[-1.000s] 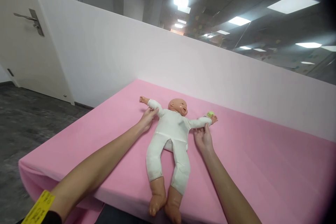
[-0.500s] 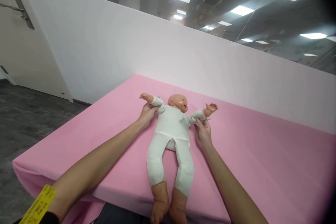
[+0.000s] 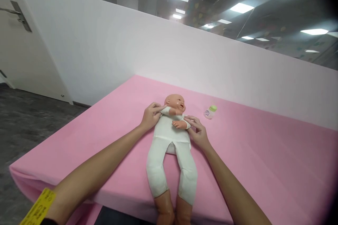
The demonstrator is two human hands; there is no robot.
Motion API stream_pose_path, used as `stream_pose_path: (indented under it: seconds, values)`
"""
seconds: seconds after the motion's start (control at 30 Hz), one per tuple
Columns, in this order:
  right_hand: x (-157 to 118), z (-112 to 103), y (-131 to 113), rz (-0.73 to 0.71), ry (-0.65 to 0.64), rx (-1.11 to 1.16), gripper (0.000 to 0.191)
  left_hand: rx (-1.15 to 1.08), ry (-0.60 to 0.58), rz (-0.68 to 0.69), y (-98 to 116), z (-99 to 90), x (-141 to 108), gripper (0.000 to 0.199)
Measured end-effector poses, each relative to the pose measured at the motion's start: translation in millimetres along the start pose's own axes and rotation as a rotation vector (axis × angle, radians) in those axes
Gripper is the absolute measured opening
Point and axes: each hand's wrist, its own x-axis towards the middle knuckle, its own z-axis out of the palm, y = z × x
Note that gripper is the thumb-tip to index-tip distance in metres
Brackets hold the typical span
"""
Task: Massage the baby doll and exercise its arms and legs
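Note:
A baby doll [image 3: 169,130] with a white cloth body lies on its back on the pink-covered table [image 3: 116,112], its head toward the wall. Both of its arms are folded inward over the chest. My left hand [image 3: 152,115] has its fingers closed on the doll's upper arm at the left shoulder side of the picture. On the other side, my right hand [image 3: 198,132] holds the doll's other arm near the elbow, fingers against the sleeve.
A small bottle [image 3: 210,111] with a green cap stands to the right of the doll's head. Behind the table rises a white partition wall [image 3: 169,49]. A door [image 3: 29,52] is at the left.
The doll's arms, spread outward before, are now folded over its chest. Both my hands have moved inward with them. The bottle has come into sight where the doll's hand was.

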Motion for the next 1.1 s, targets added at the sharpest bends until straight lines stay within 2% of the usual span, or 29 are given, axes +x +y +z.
stream_pose_path:
  seconds: [0.23,0.33,0.43,0.57,0.7,0.8,0.9,0.97,1.03,1.1]
  values:
    - [0.7,0.3,-5.7,-0.024,0.013,-0.075,0.040,0.035,-0.025,0.049,0.1,0.5,-2.4,0.050]
    - [-0.4,3.6,-7.5,0.039,0.062,-0.040,0.038,0.032,-0.067,0.038,7.2,-2.3,-2.6,0.051]
    - [-1.2,7.9,-6.8,0.160,0.169,0.086,0.041,0.035,-0.097,-0.007,13.5,-4.5,-2.0,0.044]
    - [0.5,10.9,-1.0,0.294,0.336,0.280,0.046,-0.058,-0.031,-0.129,17.3,-4.5,-0.9,0.031]
    - [1.7,9.7,4.4,0.288,0.433,0.285,0.037,-0.147,0.121,-0.252,16.3,-0.4,-0.2,0.031]
    - [1.1,9.1,1.0,0.227,0.362,0.179,0.031,-0.140,0.194,-0.260,14.4,4.8,-0.6,0.030]
    - [1.1,10.5,-6.8,0.076,0.193,0.036,0.027,-0.097,0.117,-0.216,13.3,9.3,-2.1,0.032]
    - [1.4,12.1,-9.7,-0.002,0.131,-0.009,0.026,-0.090,0.063,-0.179,12.6,10.6,-3.2,0.034]
    - [1.5,13.2,-8.7,0.012,0.145,0.011,0.026,-0.091,0.060,-0.170,11.5,10.2,-3.8,0.034]
    - [1.2,13.1,-4.5,0.098,0.202,0.074,0.028,-0.087,0.081,-0.200,9.9,8.6,-3.6,0.032]
